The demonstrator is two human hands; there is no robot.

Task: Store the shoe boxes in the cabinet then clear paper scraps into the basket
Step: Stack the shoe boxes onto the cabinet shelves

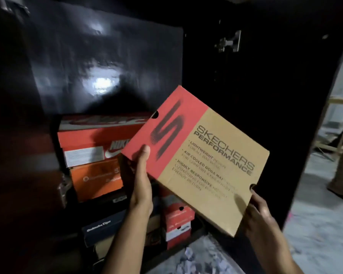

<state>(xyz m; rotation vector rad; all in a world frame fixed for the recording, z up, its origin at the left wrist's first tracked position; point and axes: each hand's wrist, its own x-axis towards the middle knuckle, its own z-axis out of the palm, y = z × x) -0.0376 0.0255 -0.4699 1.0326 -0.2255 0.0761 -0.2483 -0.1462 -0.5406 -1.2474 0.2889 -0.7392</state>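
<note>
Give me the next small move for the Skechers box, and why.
Probably level the Skechers box and ease it forward over the Nike box topping the left stack. Both hands, left hand and right hand, hold it tilted outside the open cabinet, and that dark space above looks free.

home storage corner | dark cabinet (246, 76) | stacked shoe boxes (99, 155) | stone floor (315, 214)
</note>
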